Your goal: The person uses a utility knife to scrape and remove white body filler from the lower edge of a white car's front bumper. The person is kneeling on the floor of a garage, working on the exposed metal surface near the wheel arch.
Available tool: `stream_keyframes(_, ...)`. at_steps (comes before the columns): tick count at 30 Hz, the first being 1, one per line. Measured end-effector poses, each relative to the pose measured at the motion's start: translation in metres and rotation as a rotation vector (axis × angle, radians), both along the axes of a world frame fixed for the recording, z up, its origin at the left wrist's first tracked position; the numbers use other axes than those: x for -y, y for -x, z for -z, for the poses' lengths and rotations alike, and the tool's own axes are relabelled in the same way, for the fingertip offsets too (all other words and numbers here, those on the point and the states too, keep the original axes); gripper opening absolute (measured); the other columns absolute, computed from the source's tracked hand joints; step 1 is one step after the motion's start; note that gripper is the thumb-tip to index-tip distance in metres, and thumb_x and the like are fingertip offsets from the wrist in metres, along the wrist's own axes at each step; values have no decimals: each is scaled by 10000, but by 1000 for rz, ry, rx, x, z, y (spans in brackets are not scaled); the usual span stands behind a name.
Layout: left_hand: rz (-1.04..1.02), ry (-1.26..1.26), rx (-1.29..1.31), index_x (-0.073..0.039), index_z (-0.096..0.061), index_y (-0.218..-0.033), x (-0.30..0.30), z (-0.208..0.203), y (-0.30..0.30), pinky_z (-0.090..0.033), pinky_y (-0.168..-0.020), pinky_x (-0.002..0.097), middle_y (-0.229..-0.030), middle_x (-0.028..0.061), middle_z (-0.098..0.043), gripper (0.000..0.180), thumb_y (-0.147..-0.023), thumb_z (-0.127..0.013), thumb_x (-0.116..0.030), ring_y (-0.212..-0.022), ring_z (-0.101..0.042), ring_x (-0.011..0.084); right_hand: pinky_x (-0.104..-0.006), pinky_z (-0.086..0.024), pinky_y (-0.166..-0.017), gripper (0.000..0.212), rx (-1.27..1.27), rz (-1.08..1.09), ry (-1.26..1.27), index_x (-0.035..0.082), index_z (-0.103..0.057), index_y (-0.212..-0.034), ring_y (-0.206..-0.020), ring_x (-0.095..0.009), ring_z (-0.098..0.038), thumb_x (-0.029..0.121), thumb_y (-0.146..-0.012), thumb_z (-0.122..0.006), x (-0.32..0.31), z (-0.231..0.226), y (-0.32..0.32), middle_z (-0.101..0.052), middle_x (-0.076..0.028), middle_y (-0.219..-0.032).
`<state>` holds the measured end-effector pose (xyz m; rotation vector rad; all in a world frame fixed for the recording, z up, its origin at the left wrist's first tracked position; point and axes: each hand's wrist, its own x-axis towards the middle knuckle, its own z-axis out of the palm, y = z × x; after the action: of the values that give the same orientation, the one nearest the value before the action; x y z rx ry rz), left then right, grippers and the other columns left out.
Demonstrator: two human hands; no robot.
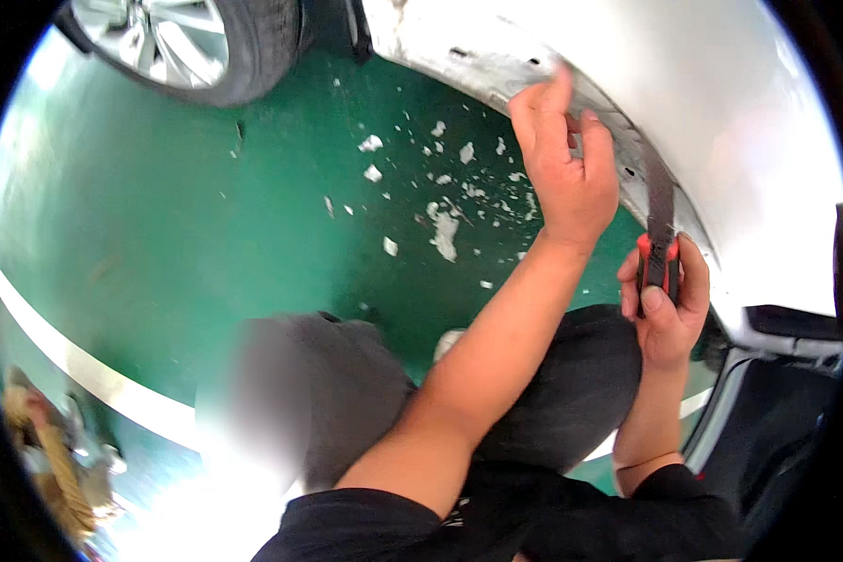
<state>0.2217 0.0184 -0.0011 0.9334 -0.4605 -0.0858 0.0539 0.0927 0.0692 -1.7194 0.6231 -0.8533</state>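
Observation:
My left hand [571,178] reaches to the sill of a white car. Its index finger is stretched out and touches or nearly touches the sill's metal lip [534,70], while the thumb stands apart and the other fingers bend. The fingertips are slightly blurred, and I see nothing held in them. My right hand [670,314] is wrapped round the red-and-black handle of a scraper [660,201]. Its long, flat, dark blade points up along the sill, close beside the white body panel [721,122]. Whether the blade's tip touches the metal I cannot tell.
Pale flakes [445,231] lie scattered on the green floor [206,206] below the sill. A car wheel [253,51] stands at the upper left. An open door area [777,421] is at the lower right. A white line [94,365] crosses the floor.

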Motion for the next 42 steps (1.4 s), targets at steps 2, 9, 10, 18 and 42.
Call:
stream_keyframes(2,-49,71,63,-32,-609,-1484,10,-5,15,-462,-734,278,-1153,107,-553,588,-905,-639,64,-872,-516,161,-272,-510,-575,733,-31,102,67,110,-460,-1639,-736,-220,-664,169,-983,-781,-4,-12,2,-718,-261,-1262)
stream_keyframes(9,71,97,-209,3,-602,-1464,-1,-10,9,-467,-699,296,-1131,110,-555,555,-911,-648,2,-800,-515,156,-272,-515,-560,773,-32,146,54,138,-418,-1666,-708,-214,-652,147,-976,-769,-4,-3,1,-700,-264,-1295)
stream_keyframes(10,86,88,-196,0,-600,-1465,-2,-9,12,-470,-696,301,-1118,109,-558,556,-912,-652,-5,-784,-512,156,-271,-515,-561,773,-42,165,50,135,-415,-1667,-703,-210,-649,148,-978,-766,-3,-4,-1,-703,-263,-1281)
stream_keyframes(18,105,73,-216,-26,-575,-1473,6,-16,29,-481,-698,332,-1061,103,-567,579,-904,-683,-42,-775,-517,181,-272,-505,-561,725,-4,214,46,147,-386,-1681,-685,-171,-618,151,-1029,-704,3,-8,-14,-698,-249,-1222)
stream_keyframes(42,226,-343,-391,-24,-638,-967,-25,92,-51,-432,-654,278,-813,-8,-579,231,-1100,-666,-211,-747,-476,79,-334,-628,-849,556,-626,-168,-337,77,-643,-1507,-1057,-203,-776,72,-966,-769,8,-25,-107,-785,-132,-1257)
